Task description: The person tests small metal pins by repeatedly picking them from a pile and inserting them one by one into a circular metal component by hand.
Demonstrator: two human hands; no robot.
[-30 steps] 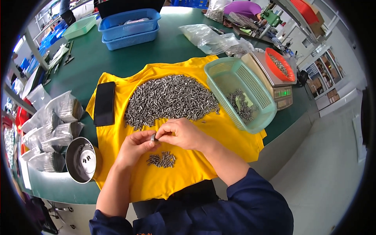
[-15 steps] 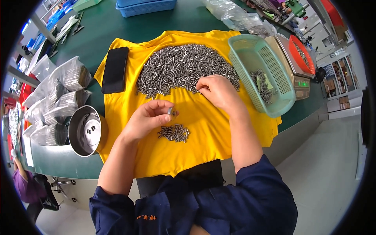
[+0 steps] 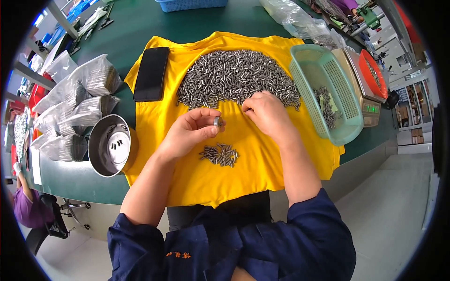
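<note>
In my left hand [image 3: 192, 127], a small round silver metal ring [image 3: 218, 121] is pinched between thumb and fingers. My right hand [image 3: 268, 112] is at the near edge of a large heap of small metal pins [image 3: 234, 75], its thumb and fingertips pressed together; what they hold, if anything, is too small to make out. Below and between my hands lies a smaller pile of similar pins [image 3: 220, 155]. Both piles rest on a yellow cloth [image 3: 262, 175] spread over the green table.
Left of the cloth stands a round metal pot [image 3: 130, 154] with a few pins in it, beside bagged metal parts [image 3: 89, 112]. A black phone [image 3: 151, 74] lies on the cloth. To the right are a green basket [image 3: 344, 136] and a scale [image 3: 371, 112] bearing a red tray [image 3: 373, 75].
The whole scene sits slightly farther right in view. My left hand keeps the metal ring, and my right hand's fingertips have come back a little from the heap's edge.
</note>
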